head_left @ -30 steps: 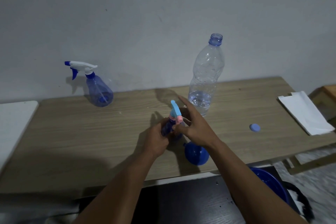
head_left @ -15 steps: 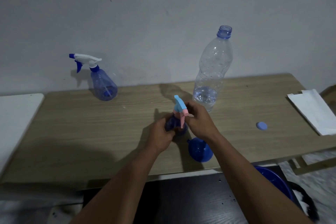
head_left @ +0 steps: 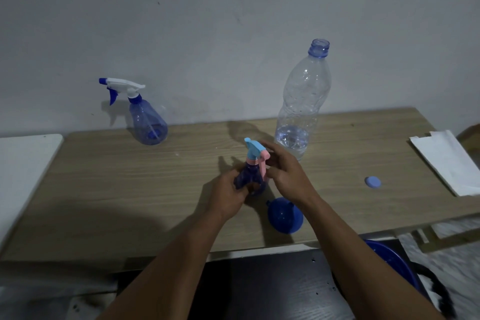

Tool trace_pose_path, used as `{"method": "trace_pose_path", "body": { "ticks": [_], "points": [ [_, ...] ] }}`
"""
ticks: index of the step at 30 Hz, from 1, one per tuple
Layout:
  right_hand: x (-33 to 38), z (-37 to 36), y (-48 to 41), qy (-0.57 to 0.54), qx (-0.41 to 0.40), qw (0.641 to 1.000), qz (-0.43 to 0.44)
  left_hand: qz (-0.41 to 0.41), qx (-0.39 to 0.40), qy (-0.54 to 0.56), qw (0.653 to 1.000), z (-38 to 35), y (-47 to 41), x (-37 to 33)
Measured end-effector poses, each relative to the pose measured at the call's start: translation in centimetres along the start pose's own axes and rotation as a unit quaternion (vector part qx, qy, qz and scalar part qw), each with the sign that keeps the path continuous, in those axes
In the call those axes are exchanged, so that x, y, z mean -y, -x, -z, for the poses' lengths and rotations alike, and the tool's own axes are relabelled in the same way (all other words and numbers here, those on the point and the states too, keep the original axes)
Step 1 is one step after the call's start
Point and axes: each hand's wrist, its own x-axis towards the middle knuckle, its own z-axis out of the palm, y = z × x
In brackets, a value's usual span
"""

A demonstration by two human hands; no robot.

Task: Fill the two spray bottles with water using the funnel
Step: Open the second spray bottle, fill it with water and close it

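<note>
Left grip (head_left: 228, 197), just below the centre of the frame, is wrapped around the dark blue body of a small spray bottle (head_left: 250, 176), holding it roughly upright on or just above the worktop (head_left: 130, 189). The right grip (head_left: 285, 174) sits against the right side of the bottle's sprayer head (head_left: 255, 150), which is light blue with a pink collar and trigger. Its fingers reach behind the head, but I cannot tell whether they pinch it or only touch it. A blue funnel (head_left: 285, 215) lies on the worktop just below and right of the small bottle, under the right wrist. A tall clear water bottle (head_left: 301, 101) stands uncapped right of centre, near the wall, with water only in its lowest part. Its blue cap (head_left: 372, 181) lies well apart, at the right of the frame. The 2nd spray bottle (head_left: 148, 119), clear blue with a white head, stands at the upper left of the worktop with its head on. White paper (head_left: 449, 161) rests at the far right edge. The step in hand appears to be turning the sprayer head on its thread. Which way it is turning, and how full the bottle is, I cannot tell. To do this well, the left grip should keep the body firm and upright. The right should turn at the pink collar rather than the trigger or nozzle, keep the head straight so the thread does not cross, and stay clear of the funnel and the tall bottle.
</note>
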Motion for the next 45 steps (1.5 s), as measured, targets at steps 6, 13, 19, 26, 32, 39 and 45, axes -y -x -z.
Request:
{"method": "trace_pose_path", "body": {
  "ticks": [6,13,19,26,32,39,45],
  "points": [
    [0.8,0.5,0.7,0.051,0.057,0.997,0.034,-0.004,0.001,-0.035,0.999,0.2,0.1,-0.1],
    [1.6,0.7,0.0,0.115,0.058,0.991,0.023,-0.026,0.002,-0.061,0.998,0.4,-0.2,0.1],
    [1.7,0.0,-0.3,0.132,0.037,0.99,0.036,-0.033,-0.002,-0.07,0.997,0.5,-0.4,0.9],
    [2.0,-0.9,-0.3,0.098,-0.023,0.992,0.072,-0.003,0.006,-0.028,1.0,0.2,-0.6,1.2],
    [5.2,-1.5,0.5,0.064,-0.092,0.991,0.077,-0.009,0.013,-0.021,1.0,0.1,-0.6,-0.1],
    [11.2,-1.4,1.1,0.071,-0.149,0.98,0.115,0.012,-0.021,0.017,1.0,-0.3,-0.3,-1.5],
    [13.5,1.9,1.8,0.173,-0.188,0.96,0.114,0.082,-0.02,0.009,0.996,-0.3,0.2,-2.0]
  ]
}}
